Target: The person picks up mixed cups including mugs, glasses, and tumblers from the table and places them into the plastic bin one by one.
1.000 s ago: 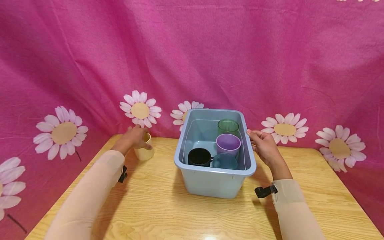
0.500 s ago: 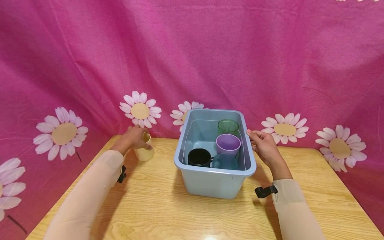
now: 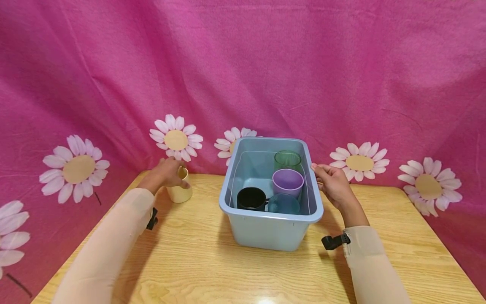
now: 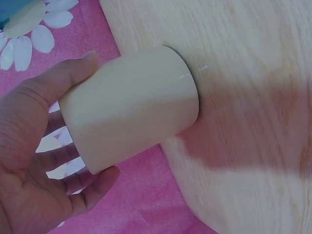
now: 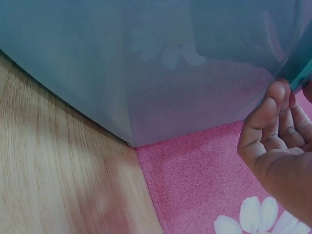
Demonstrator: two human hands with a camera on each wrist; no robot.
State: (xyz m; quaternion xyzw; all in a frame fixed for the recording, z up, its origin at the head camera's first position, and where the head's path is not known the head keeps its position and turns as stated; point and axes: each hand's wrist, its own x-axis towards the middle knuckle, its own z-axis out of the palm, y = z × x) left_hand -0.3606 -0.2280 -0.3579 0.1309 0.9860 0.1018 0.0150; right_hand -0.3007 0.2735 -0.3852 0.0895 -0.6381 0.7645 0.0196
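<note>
One small cream plastic cup [image 3: 180,191] stands upright on the far left part of the light wooden table [image 3: 212,270], close to the table's far edge and to its left edge. The left hand [image 3: 164,176] is curled round it from above and behind, thumb on one side and fingers on the other, as the left wrist view [image 4: 131,109] shows plainly; that side-on grasp leaves the cup's mouth mostly uncovered. The cup sits well apart from the pale blue rectangular plastic tub [image 3: 270,230], with a stretch of bare wood between them.

The right hand [image 3: 334,185] rests at the tub's right rim near its far corner, fingers bent loosely against the rim's outer lip [image 5: 273,122]; it looks like a steadying touch, but whether it truly grips the lip I cannot tell. Inside the tub stand four cups: a black mug [image 3: 251,199] at near left, a translucent teal cup [image 3: 284,204] just beside it, a lilac cup [image 3: 287,181] behind that, and a translucent green tumbler [image 3: 287,159] farthest back. The tub's far left part looks unfilled.

Near of the tub the wood lies open on both sides. Behind hangs a pink cloth with white daisies [image 3: 175,139], draped down past the table's far edge.
</note>
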